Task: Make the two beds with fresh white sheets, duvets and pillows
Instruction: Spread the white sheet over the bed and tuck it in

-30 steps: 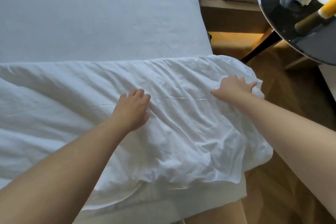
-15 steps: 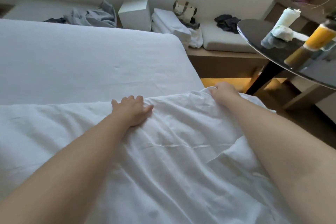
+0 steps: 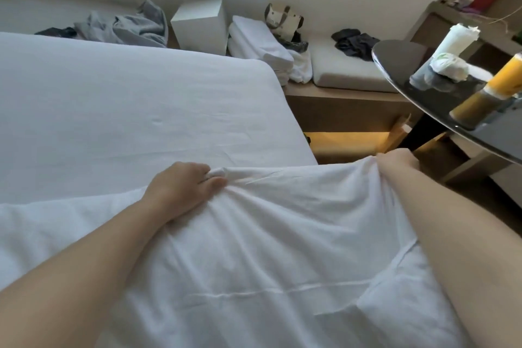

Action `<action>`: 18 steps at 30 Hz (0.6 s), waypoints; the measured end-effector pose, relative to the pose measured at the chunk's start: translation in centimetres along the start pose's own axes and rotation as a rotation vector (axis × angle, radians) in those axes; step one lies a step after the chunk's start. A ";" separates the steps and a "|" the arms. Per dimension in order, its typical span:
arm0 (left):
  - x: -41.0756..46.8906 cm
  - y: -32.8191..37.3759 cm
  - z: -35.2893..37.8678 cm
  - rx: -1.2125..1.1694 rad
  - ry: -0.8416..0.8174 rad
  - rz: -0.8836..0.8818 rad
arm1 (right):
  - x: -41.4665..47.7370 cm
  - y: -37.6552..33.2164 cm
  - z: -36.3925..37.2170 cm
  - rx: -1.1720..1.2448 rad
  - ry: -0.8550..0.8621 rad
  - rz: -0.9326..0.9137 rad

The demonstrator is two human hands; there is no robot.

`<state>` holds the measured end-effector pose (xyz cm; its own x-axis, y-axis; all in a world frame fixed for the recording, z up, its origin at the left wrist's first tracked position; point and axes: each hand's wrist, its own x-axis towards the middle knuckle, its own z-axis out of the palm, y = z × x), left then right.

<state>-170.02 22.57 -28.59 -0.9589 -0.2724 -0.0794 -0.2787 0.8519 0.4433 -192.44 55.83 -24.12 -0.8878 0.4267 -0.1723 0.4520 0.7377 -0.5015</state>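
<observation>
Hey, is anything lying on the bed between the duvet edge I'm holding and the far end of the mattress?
Nothing visible does. The smooth white fitted sheet ahead of the crumpled white duvet carries nothing; the heap of grey clothes and the white box sit beyond the mattress, off the bed.

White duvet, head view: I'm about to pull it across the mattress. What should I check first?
1. Left hand grips the wrinkled white duvet: ok, fingers curl into bunched fabric at its far edge.
2. Right hand holds the duvet's corner: ok, cloth is drawn taut up to it.
3. Smooth white fitted sheet lies flat ahead: ok, only faint creases.
4. Room on the right side: not ok, the round glossy black table with an orange bottle stands close to the right arm.
5. Duvet's near edge sits evenly: cannot tell, it is out of frame.
</observation>
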 end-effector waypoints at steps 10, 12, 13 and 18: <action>0.8 -1.4 0.6 0.044 0.088 -0.031 | 1.4 1.0 0.9 0.013 0.013 0.050; 0.9 -1.1 1.1 0.085 0.088 -0.048 | 1.7 1.8 0.0 -0.045 -0.027 0.077; 0.9 -0.9 1.3 0.103 0.072 -0.058 | 1.3 1.9 -0.1 -0.113 -0.053 0.065; -1.1 1.3 2.1 0.109 -0.025 0.006 | -0.9 3.1 -2.7 -0.453 -0.261 0.004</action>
<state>-169.43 24.87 -29.77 -0.9611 -0.2574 -0.0999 -0.2761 0.8973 0.3443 -190.02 59.12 -23.21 -0.8522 0.3280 -0.4078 0.3962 0.9134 -0.0933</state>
